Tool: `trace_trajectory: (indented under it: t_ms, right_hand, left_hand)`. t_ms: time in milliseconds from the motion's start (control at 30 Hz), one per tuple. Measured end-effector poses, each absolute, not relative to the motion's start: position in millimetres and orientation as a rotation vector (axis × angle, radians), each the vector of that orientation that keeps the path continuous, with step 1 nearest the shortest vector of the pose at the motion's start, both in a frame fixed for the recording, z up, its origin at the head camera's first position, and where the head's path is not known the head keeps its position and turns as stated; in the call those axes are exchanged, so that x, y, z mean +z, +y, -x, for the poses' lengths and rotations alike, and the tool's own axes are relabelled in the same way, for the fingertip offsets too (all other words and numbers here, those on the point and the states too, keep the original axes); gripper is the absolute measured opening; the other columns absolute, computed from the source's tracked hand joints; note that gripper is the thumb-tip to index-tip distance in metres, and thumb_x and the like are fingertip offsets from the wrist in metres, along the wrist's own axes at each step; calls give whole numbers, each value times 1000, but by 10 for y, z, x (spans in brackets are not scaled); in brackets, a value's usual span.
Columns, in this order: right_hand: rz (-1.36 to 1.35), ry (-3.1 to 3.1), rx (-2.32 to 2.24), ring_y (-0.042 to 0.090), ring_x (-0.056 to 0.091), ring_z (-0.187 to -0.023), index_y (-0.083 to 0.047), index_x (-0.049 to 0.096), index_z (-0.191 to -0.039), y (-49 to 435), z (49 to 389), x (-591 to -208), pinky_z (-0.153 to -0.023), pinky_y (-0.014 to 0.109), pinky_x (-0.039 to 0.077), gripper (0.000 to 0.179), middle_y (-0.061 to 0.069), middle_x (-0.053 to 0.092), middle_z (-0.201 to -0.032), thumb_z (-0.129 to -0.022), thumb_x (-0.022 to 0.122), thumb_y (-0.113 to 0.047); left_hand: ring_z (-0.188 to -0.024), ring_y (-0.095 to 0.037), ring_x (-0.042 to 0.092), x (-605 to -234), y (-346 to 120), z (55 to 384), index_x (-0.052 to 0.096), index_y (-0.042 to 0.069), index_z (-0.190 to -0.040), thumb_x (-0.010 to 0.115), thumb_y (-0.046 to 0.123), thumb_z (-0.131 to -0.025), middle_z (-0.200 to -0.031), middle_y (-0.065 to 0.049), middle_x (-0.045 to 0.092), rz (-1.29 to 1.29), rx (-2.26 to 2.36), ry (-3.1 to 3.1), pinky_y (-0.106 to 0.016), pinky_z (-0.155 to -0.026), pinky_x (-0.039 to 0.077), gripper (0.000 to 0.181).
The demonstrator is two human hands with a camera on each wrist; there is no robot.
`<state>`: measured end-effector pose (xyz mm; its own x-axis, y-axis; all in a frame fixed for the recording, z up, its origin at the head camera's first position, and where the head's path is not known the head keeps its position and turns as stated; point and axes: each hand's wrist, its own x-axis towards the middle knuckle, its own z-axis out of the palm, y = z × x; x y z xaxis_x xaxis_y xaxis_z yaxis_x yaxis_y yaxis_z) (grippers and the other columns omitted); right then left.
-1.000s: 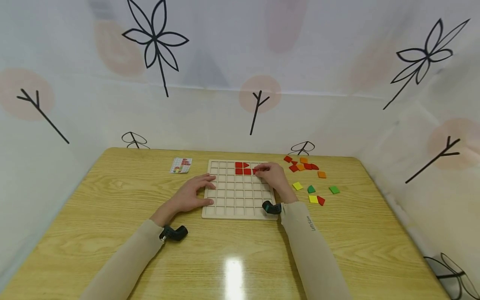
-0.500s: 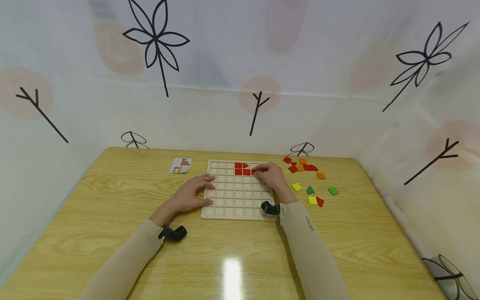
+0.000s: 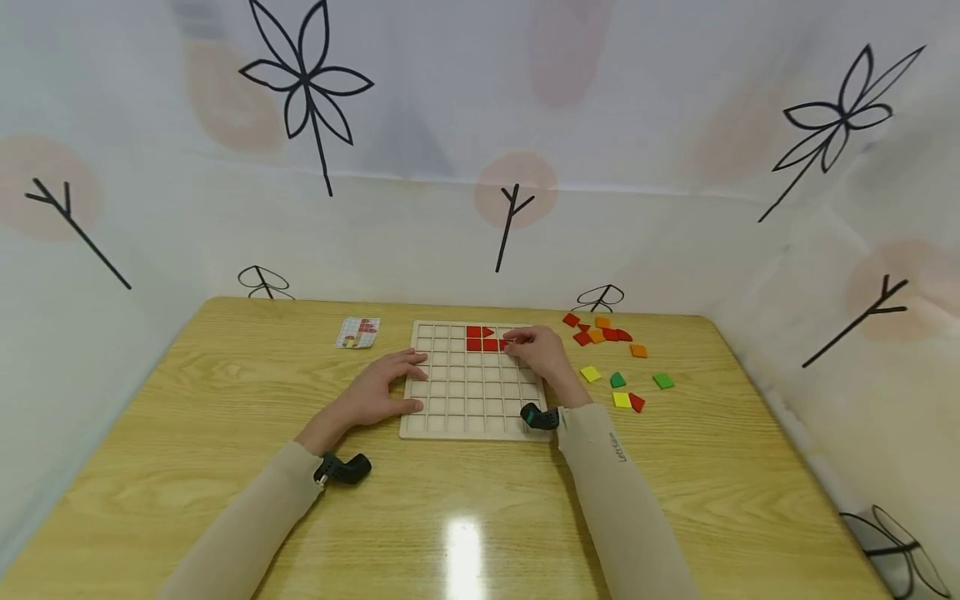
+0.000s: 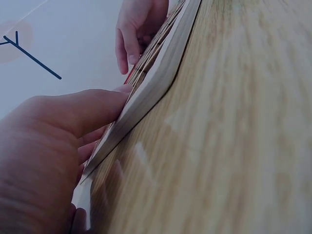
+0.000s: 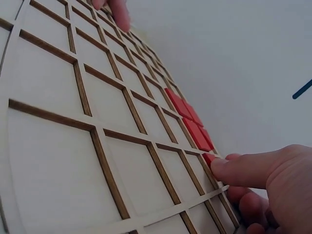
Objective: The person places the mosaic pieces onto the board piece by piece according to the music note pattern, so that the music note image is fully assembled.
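Note:
A pale wooden grid board point(image 3: 450, 425) lies on the table with square recesses. Several red tiles point(image 3: 474, 345) sit in its far rows, square ones plus a pointed one point(image 3: 487, 332). My right hand point(image 3: 543, 354) pinches a small red tile point(image 5: 208, 159) between thumb and fingers, at the cell right of the placed tiles; the fingers partly cover its shape. My left hand point(image 3: 375, 390) rests at the board's left edge with fingers spread and relaxed. In the left wrist view its thumb point(image 4: 97, 109) touches the board's rim.
Loose tiles lie right of the board: red point(image 3: 610, 334), orange point(image 3: 638, 351), yellow point(image 3: 591, 374) and green point(image 3: 663, 381). A small printed pattern card point(image 3: 358, 332) lies left of the board's far corner. A patterned cloth point(image 3: 420, 242) hangs behind the table point(image 3: 375, 533).
Both hands keep their places, and the red tile stays in the right fingers at the same cell. Only the head view has shifted slightly.

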<state>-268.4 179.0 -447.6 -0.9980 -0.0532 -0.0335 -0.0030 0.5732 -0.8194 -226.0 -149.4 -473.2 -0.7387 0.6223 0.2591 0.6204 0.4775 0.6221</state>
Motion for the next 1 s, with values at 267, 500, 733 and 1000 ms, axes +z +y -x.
trace_trajectory:
  t_ms: [267, 500, 733, 1000]
  right_hand:
    - [100, 2731, -1507, 28, 62, -102, -8, 72, -121, 1887, 2655, -4484, -89, 40, 53, 26, 11, 68, -115, -95, 68, -11]
    - [100, 2721, -1573, 30, 61, -107, -5, 69, -126, 2135, 2606, -4418, -84, 35, 53, 29, 14, 65, -121, -97, 65, -9]
    - [91, 2992, -1442, 36, 60, -106, -1, 66, -128, 2494, 2540, -4388, -71, 35, 51, 33, 22, 62, -125, -96, 64, -6]
    - [55, 3052, -1368, 41, 57, -114, 2, 63, -130, 2780, 2491, -4415, -73, 40, 54, 37, 26, 53, -135, -94, 57, 4]
  left_hand:
    - [-146, -29, 29, -4750, -1514, 2263, 67, 13, -119, 77, 32, -88, -153, -6, 45, -1125, 1126, 2704, -54, -116, 24, 38]
    - [-146, -29, 29, -4744, -1507, 2261, 68, 13, -119, 77, 32, -88, -153, -6, 45, -1120, 1115, 2712, -54, -116, 24, 38]
    - [-146, -29, 30, -4734, -1496, 2249, 67, 11, -120, 77, 31, -88, -152, -6, 45, -1124, 1110, 2711, -54, -116, 24, 39]
    - [-146, -30, 30, -4730, -1498, 2246, 68, 11, -119, 78, 30, -88, -152, -8, 45, -1133, 1113, 2715, -55, -116, 25, 38]
